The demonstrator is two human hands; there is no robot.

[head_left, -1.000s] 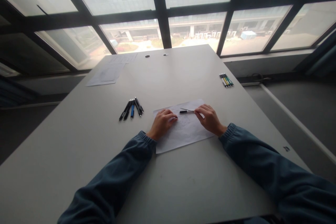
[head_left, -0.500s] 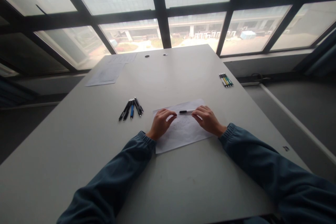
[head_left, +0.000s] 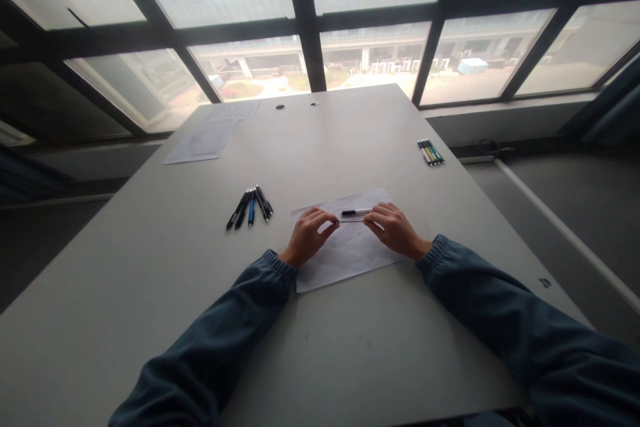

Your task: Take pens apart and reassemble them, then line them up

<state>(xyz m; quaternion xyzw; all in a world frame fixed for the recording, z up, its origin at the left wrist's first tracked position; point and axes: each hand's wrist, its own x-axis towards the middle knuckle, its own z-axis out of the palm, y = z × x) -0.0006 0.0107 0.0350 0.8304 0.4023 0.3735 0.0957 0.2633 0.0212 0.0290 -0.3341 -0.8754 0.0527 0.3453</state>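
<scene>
The pen [head_left: 355, 213] lies crosswise above the paper [head_left: 350, 250], dark end leftward. The left hand [head_left: 306, 237] and right hand [head_left: 395, 229] pinch its ends.

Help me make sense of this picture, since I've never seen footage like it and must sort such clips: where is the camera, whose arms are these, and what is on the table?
The camera sits on a person's head and looks forward and down, so the two blue sleeves are that person's own arms. There is no machine.

The left hand and the right hand meet over a sheet of paper on a grey table. Between their fingertips they pinch a pen and what looks like a thin dark rod just below it, perhaps its refill; it is too small to tell.

Left of the paper lies a fan of pens, one of them blue. Another bundle of pens lies near the right edge, and more papers at the far left corner. Beyond are large windows.
</scene>
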